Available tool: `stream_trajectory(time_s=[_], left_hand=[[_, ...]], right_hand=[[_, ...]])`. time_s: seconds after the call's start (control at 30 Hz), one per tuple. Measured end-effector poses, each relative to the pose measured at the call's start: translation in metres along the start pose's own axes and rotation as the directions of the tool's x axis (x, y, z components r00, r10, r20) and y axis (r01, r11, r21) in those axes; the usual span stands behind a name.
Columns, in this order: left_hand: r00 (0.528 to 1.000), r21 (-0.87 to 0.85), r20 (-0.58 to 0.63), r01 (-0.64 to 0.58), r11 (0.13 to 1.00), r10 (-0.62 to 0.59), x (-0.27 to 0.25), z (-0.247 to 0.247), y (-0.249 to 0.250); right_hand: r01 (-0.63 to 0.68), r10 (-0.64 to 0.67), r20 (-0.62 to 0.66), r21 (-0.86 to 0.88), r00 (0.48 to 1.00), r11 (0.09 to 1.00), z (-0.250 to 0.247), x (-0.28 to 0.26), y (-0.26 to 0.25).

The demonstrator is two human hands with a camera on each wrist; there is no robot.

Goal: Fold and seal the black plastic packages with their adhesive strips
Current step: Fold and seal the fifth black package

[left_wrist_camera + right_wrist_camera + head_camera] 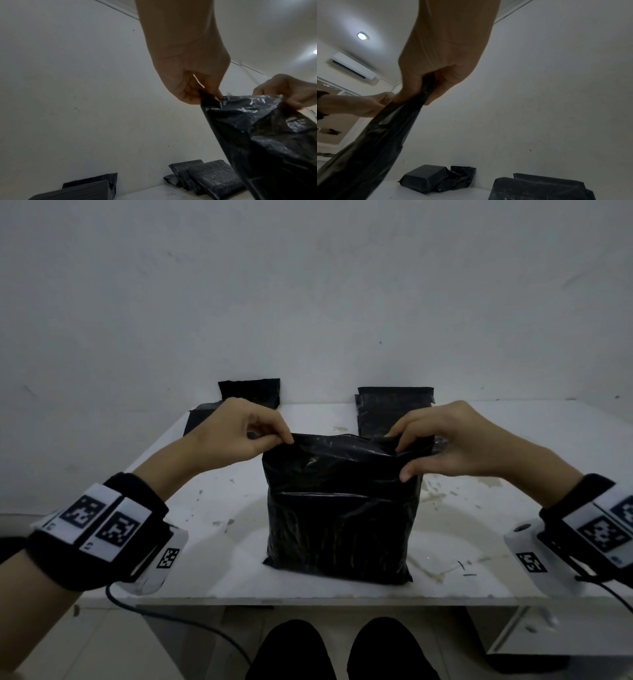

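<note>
Near the front edge of the white table (212,559), at its middle, a black package (339,508) stands with its flap lifted. The left hand (236,433) pinches the flap's left corner and the right hand (445,440) pinches its right corner, likely to keep the plastic taut and level before folding it down onto the body. Other packages lean against the wall at the table's back edge: one pile (251,392) toward the left, another (394,409) just behind the right hand. Bare tabletop lies open on both sides, leaving room to lay the package flat.
</note>
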State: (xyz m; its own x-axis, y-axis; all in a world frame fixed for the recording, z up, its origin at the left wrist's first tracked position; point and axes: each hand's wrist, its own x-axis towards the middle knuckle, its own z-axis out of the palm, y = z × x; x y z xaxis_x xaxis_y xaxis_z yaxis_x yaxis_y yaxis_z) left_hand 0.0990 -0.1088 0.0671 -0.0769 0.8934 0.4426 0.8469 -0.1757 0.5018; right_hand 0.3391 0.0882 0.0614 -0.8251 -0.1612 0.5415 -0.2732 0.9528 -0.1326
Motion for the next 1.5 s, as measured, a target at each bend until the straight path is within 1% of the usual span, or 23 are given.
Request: stream_trajectory(time_s=[0.03, 0.1, 0.2, 0.27, 0.33, 0.37, 0.43, 0.53, 0.6, 0.7, 0.77, 0.87, 1.0, 1.07, 1.17, 1.23, 1.4, 1.5], left_hand=[[1.0, 0.021, -0.005, -0.02, 1.0, 0.02, 0.0, 0.0, 0.0], [0.998, 0.043, -0.013, -0.056, 0.998, 0.057, -0.002, 0.002, 0.0], [1.0, 0.062, 0.001, -0.028, 0.998, 0.028, -0.004, 0.001, -0.003], [1.0, 0.102, -0.004, -0.012, 0.995, 0.013, -0.005, 0.002, -0.006], [0.999, 0.124, -0.01, -0.047, 0.991, 0.048, -0.006, 0.004, -0.007], [0.998, 0.116, -0.022, -0.058, 0.992, 0.061, -0.006, 0.006, -0.007], [0.998, 0.059, -0.053, -0.03, 0.998, 0.033, -0.007, 0.007, -0.006], [0.998, -0.004, -0.067, 0.005, 1.0, -0.006, -0.008, 0.01, -0.007], [0.998, -0.04, -0.063, 0.007, 0.999, -0.009, -0.008, 0.012, -0.009], [0.999, -0.081, -0.035, 0.023, 0.996, -0.025, -0.01, 0.013, -0.013], [1.0, -0.062, -0.018, 0.016, 0.998, -0.018, -0.009, 0.013, -0.013], [0.999, -0.007, -0.048, -0.023, 1.0, 0.022, -0.009, 0.015, -0.012], [0.999, 0.052, -0.05, -0.013, 0.999, 0.015, -0.009, 0.023, -0.005], [0.997, 0.105, -0.057, -0.04, 0.994, 0.046, -0.008, 0.026, -0.006], [0.99, 0.183, -0.096, -0.088, 0.979, 0.107, -0.005, 0.028, -0.011], [0.985, 0.153, -0.112, -0.115, 0.981, 0.133, -0.002, 0.027, -0.012], [0.986, 0.124, -0.114, -0.108, 0.986, 0.123, 0.0, 0.021, -0.011], [0.989, 0.095, -0.128, -0.065, 0.993, 0.077, -0.001, 0.019, -0.012]], right_hand=[[0.025, -0.025, -0.025, -0.028, 0.999, 0.999, 0.002, -0.001, 0.003], [0.017, -0.019, -0.062, -0.022, 0.998, 1.0, 0.005, -0.004, 0.006], [-0.073, 0.08, -0.057, 0.115, 0.995, 0.991, 0.006, -0.01, 0.009], [-0.151, 0.163, -0.036, 0.223, 0.986, 0.963, 0.007, -0.015, 0.011], [-0.212, 0.233, -0.035, 0.304, 0.972, 0.929, 0.007, -0.019, 0.011], [-0.226, 0.255, -0.054, 0.315, 0.965, 0.922, 0.008, -0.02, 0.011], [-0.217, 0.264, -0.13, 0.293, 0.956, 0.931, 0.01, -0.022, 0.009], [-0.165, 0.23, -0.225, 0.274, 0.947, 0.947, 0.012, -0.024, 0.008], [-0.165, 0.236, -0.242, 0.282, 0.941, 0.945, 0.014, -0.025, 0.009], [-0.166, 0.225, -0.248, 0.239, 0.942, 0.957, 0.018, -0.025, 0.009], [-0.16, 0.208, -0.253, 0.199, 0.945, 0.967, 0.019, -0.024, 0.008], [-0.161, 0.203, -0.279, 0.166, 0.939, 0.973, 0.019, -0.023, 0.007], [-0.108, 0.13, -0.327, 0.086, 0.936, 0.99, 0.025, -0.022, 0.004], [-0.106, 0.124, -0.336, 0.073, 0.934, 0.992, 0.026, -0.02, 0.003], [-0.156, 0.192, -0.332, 0.131, 0.924, 0.979, 0.024, -0.02, 0.002], [-0.203, 0.262, -0.325, 0.203, 0.909, 0.958, 0.021, -0.022, 0.003], [-0.294, 0.348, -0.325, 0.205, 0.879, 0.934, 0.018, -0.02, 0.002], [-0.299, 0.369, -0.347, 0.24, 0.862, 0.924, 0.02, -0.02, 0.0]])
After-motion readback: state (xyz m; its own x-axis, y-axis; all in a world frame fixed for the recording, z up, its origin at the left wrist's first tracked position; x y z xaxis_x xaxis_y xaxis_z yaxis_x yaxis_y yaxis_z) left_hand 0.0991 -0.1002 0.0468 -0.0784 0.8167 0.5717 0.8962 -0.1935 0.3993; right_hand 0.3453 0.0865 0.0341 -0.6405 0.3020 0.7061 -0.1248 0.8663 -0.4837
